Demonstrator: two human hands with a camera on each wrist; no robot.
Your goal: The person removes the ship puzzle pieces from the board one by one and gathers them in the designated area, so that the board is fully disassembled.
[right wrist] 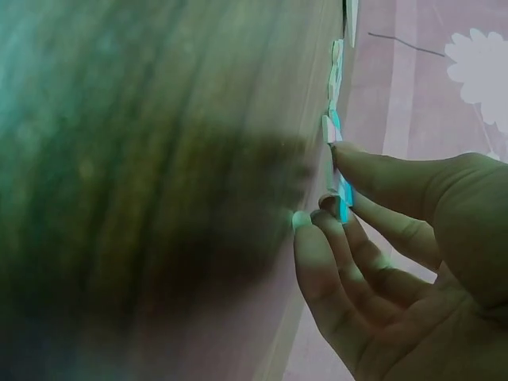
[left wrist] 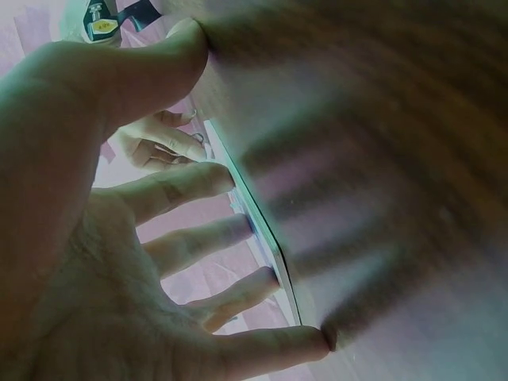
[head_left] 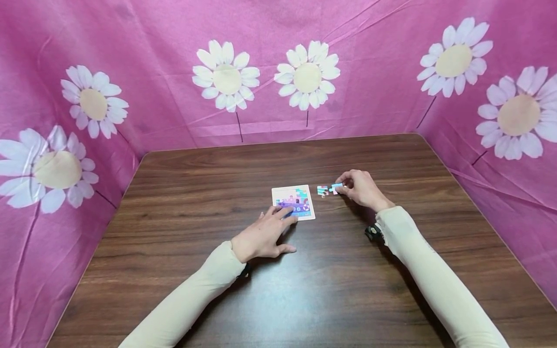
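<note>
A small square puzzle board [head_left: 311, 210] with a white border and a partly filled purple, pink and blue picture lies mid-table. My left hand [head_left: 265, 234] rests its fingertips on the board's near left part, fingers spread and nearly straight, thumb out to the side over the wood. To the board's right, my right hand [head_left: 363, 189] pinches a blue and pink puzzle piece [right wrist: 333, 159] between thumb and fingers, close to the tabletop. Another puzzle piece [head_left: 322, 191], striped in blue, white and red, lies between the board and the pinched piece.
The brown wooden table [head_left: 196, 193] extends around the board on every side. A pink cloth [head_left: 165, 87] with large white daisies hangs along the table's back and both sides. Each wrist wears a dark strap, such as the right strap [head_left: 373, 234].
</note>
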